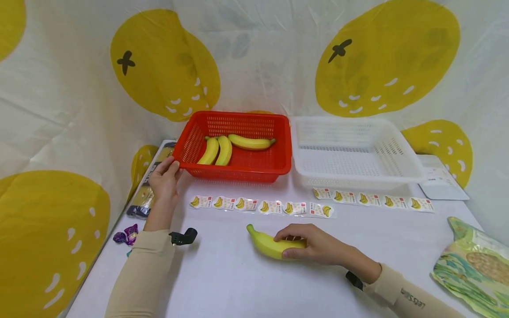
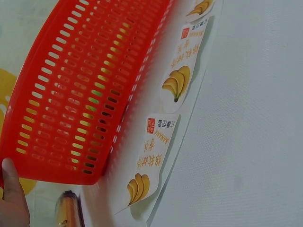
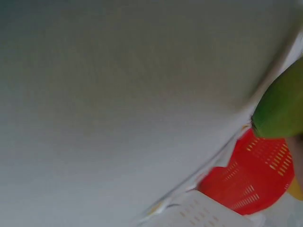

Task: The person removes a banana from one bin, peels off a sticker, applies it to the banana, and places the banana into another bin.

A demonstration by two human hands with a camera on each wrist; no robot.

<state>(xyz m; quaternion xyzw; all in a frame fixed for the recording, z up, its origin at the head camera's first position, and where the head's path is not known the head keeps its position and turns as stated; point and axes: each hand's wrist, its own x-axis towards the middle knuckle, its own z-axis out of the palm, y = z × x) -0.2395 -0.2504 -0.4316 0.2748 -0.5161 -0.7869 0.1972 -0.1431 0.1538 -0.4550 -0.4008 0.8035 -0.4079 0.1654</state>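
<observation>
— Sleeves came first in the head view, both beige, and just past them the right hand [image 1: 314,245] lay over a loose banana [image 1: 270,244] on the white table [image 1: 222,282]. How was it held?

— Fingers were curled over its top and the thumb tucked along the near side, so the hand gripped the fruit at its thicker half; the stem end poked out free to the left.

— How would it have handled?

— Light and fairly stiff, I'd judge, with a smooth skin that could slip, and soft enough to bruise if squeezed. The middle of the curve looked the safest place to hold.

— And around it?

— A strip of banana stickers [image 1: 262,206] lay just beyond, then the red basket [image 1: 238,170] with three bananas [image 1: 224,149] inside. The left hand [image 1: 165,179] pinched that basket's near-left corner, thumb on the rim. A white basket [image 1: 358,154] stood just beside the red one, to its right
</observation>
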